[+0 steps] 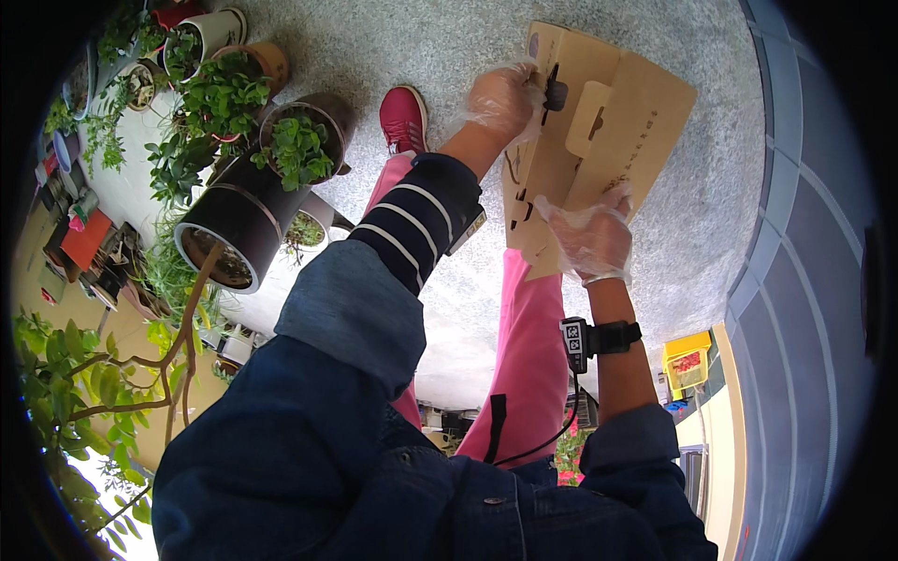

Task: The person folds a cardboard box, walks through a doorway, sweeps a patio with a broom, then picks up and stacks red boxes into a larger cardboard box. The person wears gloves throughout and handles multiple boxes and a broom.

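Observation:
Both my hands wear thin clear plastic gloves and grip a flat, folded brown cardboard piece with cut slots and flaps, held out over the speckled grey floor. My left hand grips its upper left edge, near a dark slot. My right hand pinches its lower edge. A black strap with a small device sits on my right wrist, and a cable runs down from it. Below the cardboard I see my pink trousers and a red shoe.
Several potted green plants stand in a group at the left, among them a large dark pot. A leafy branch reaches in at the lower left. A yellow box sits at the right, by a grey curved edge.

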{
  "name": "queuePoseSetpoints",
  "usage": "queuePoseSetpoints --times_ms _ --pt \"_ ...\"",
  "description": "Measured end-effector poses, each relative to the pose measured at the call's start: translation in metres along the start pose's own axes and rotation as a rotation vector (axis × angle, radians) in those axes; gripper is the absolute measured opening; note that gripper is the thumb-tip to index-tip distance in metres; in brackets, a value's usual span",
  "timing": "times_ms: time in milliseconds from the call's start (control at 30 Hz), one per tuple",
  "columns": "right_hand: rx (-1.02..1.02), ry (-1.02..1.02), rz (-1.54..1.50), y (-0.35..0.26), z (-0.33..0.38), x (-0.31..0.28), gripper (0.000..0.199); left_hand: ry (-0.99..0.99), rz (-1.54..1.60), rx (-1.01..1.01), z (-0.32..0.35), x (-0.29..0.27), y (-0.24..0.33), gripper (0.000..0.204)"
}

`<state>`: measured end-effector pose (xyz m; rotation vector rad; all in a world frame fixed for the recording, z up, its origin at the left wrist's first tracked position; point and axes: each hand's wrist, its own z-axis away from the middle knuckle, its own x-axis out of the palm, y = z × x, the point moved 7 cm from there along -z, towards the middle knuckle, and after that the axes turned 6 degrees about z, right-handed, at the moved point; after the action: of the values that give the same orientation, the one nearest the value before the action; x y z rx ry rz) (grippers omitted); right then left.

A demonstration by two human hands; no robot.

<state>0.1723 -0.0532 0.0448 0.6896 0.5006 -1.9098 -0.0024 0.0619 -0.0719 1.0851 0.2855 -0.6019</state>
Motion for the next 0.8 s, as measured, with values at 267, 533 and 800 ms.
queuePoseSetpoints --times_ms 267,533,800 --pt "0.223 -0.046 0.139 -0.012 -0.010 0.016 0.141 -0.255 0.452 -0.197 0.001 0.002 0.010 0.057" --pt "0.194 -0.043 0.200 -0.010 -0.019 0.027 0.141 -0.328 0.618 -0.226 0.019 0.011 0.003 0.099" --pt "0.044 0.004 0.165 0.000 -0.026 0.025 0.112 -0.083 0.313 -0.157 0.036 0.004 0.035 0.096"
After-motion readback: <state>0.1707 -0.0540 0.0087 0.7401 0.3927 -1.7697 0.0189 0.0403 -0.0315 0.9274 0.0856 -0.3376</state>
